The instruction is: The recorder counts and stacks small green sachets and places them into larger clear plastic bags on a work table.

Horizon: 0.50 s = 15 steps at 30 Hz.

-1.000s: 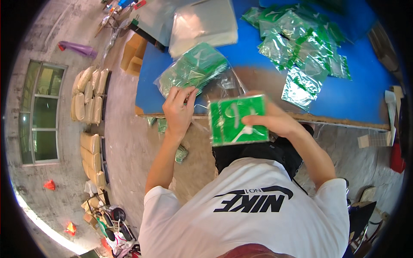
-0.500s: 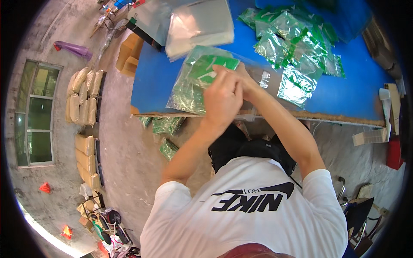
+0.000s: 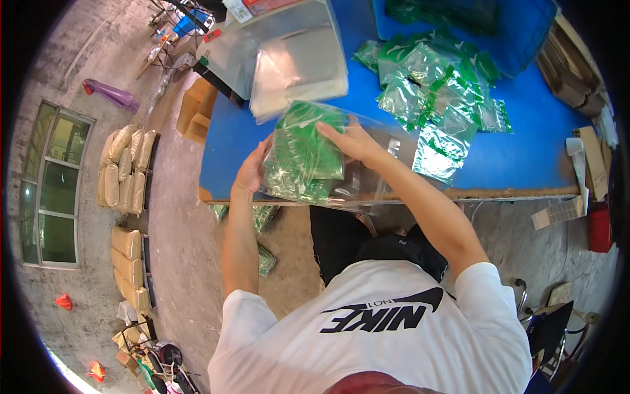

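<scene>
A large clear plastic bag (image 3: 363,180) with a stack of green-printed packets (image 3: 307,154) inside lies at the table's near edge. My left hand (image 3: 251,167) holds the bag's left side, fingers mostly hidden behind it. On the upper right of the stack, my right hand (image 3: 354,141) grips the bag with its thumb on top and the other fingers partly out of sight. The bag's loose, transparent end spreads to the right under my right forearm. Just beyond the bag is a pile of clear plastic sheets or flat bags (image 3: 298,72).
Loose green-and-clear packets (image 3: 430,85) are heaped on the blue table (image 3: 512,157), beside a blue bin (image 3: 525,39). Cardboard (image 3: 571,72) stands at the right. More green packets (image 3: 266,259) lie on the floor below the table's left part.
My left hand has gone from the middle of the stack to the bag's left side. The stack has turned more upright, and my right hand shows more fully on its upper right.
</scene>
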{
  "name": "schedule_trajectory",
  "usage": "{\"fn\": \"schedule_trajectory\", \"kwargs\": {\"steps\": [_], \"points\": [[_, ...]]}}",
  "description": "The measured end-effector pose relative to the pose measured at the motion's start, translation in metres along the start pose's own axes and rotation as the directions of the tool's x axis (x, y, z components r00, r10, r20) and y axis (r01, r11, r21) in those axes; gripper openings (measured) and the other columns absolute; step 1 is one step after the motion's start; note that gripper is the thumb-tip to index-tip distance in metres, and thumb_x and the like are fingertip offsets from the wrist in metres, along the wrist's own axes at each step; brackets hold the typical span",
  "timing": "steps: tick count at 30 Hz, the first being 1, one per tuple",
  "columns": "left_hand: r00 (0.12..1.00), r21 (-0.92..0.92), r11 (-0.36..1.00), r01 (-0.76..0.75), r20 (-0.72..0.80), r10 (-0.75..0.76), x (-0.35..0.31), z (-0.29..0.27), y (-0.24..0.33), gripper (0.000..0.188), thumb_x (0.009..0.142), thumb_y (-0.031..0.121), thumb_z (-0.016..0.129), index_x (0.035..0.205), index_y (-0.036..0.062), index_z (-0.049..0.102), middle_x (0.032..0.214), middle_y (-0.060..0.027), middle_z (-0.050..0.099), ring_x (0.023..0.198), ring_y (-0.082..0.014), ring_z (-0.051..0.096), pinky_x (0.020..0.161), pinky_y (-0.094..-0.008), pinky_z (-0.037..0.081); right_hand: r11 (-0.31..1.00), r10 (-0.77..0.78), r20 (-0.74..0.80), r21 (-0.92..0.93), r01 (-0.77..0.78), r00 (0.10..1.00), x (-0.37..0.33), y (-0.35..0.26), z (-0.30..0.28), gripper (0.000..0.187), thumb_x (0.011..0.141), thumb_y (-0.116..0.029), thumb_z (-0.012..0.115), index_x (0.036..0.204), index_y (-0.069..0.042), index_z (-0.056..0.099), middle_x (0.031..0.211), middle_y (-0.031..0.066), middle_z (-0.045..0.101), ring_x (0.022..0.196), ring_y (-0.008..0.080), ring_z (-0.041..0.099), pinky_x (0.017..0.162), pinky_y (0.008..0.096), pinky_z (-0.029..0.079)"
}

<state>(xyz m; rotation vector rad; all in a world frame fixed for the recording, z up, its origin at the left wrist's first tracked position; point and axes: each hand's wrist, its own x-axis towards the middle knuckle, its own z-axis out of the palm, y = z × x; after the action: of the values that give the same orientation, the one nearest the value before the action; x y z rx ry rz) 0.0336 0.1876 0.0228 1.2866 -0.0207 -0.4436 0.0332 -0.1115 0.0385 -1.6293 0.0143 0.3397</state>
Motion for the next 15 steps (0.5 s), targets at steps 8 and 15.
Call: {"fn": "schedule_trajectory", "kwargs": {"steps": [8,15], "points": [[0.99,0.037,0.99,-0.139,0.011,0.139,0.003,0.063,0.002,0.075,0.1,0.039,0.054,0.157,0.0018,0.023,0.162,-0.0094,0.027,0.15,-0.022,0.021,0.122,-0.035,0.013,0.986,-0.154,-0.219,0.025,0.164,0.963,-0.015,0.02,0.002,0.085,0.097,-0.046,0.059,0.149,0.011,0.023,0.139,0.0332,0.049,0.131,0.0364,0.049,0.108,0.0388,0.039],[0.992,0.105,0.989,-0.108,0.075,0.1,0.018,0.092,0.007,0.085,0.096,0.039,0.061,0.158,0.0031,0.015,0.163,-0.0096,0.023,0.15,-0.0223,0.021,0.121,-0.0364,0.015,0.961,-0.163,-0.206,-0.253,0.109,0.965,-0.04,0.022,-0.008,0.085,0.098,-0.033,0.061,0.151,0.01,0.012,0.117,0.031,0.064,0.106,0.0395,0.065,0.097,0.0477,0.049]]}}
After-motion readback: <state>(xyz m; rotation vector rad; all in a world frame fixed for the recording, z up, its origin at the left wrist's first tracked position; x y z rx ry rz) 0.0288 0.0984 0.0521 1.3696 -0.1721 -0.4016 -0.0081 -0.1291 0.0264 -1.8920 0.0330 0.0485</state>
